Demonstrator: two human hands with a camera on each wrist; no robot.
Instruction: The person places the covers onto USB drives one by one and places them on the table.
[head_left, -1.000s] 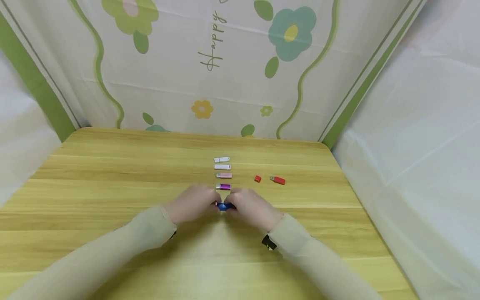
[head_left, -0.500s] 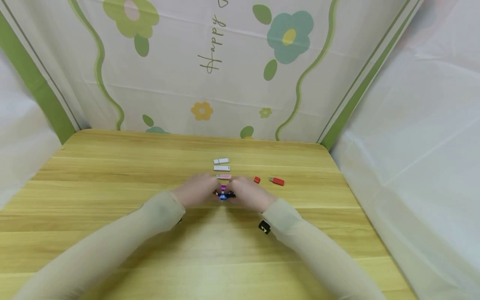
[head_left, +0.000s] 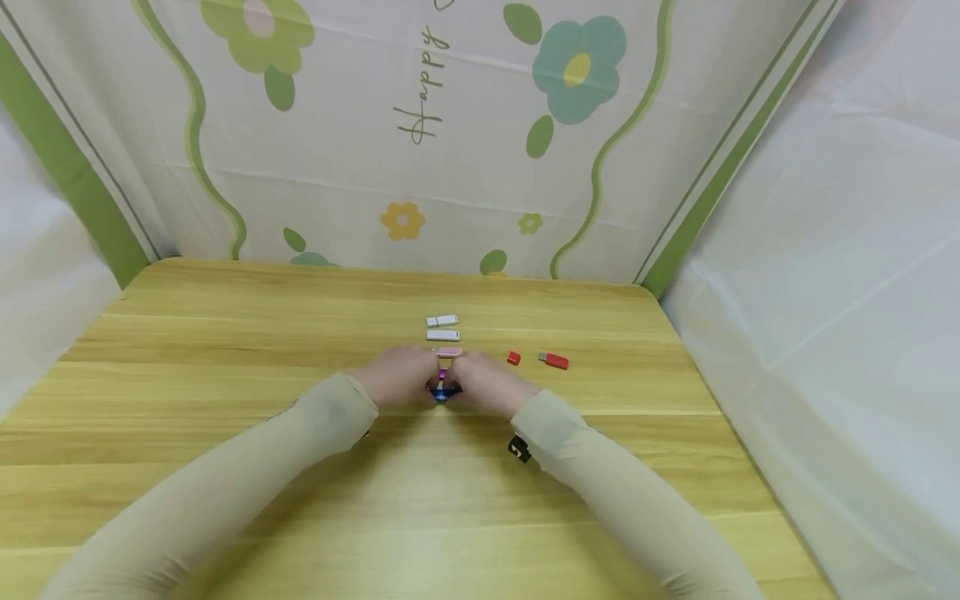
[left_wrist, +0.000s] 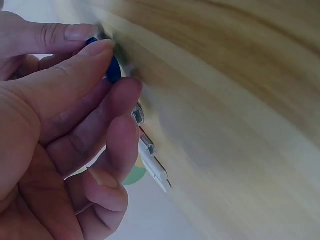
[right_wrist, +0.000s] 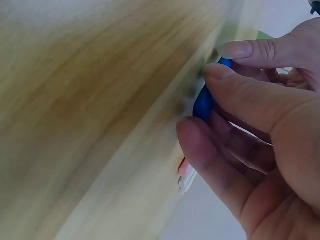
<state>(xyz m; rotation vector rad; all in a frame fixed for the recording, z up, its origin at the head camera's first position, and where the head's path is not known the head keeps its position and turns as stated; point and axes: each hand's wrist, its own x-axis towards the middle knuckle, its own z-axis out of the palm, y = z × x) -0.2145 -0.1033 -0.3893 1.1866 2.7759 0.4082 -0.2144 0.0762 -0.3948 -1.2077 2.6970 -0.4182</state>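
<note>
Both hands meet over the middle of the table around a small blue USB stick (head_left: 441,397). My left hand (head_left: 396,377) pinches one end of it between thumb and fingers. The other end is pinched by my right hand (head_left: 487,383). In the left wrist view the blue stick (left_wrist: 114,70) shows as a narrow rounded edge between the fingertips. From the right wrist its blue body (right_wrist: 202,104) lies between thumb and forefinger, close over the tabletop. Just beyond the fingers is a purple USB stick (head_left: 442,374), partly hidden by the hands.
Farther back in the same column lie a pink USB stick (head_left: 450,353) and two white ones, the nearer white stick (head_left: 443,336) and the farther white stick (head_left: 442,320). To the right are a red cap (head_left: 513,358) and a red USB stick (head_left: 556,361) with its metal plug bare.
Both hands have moved away from the body with the blue USB stick, closer to the purple one, which they now partly cover. Over the last half second they shift slightly left.
</note>
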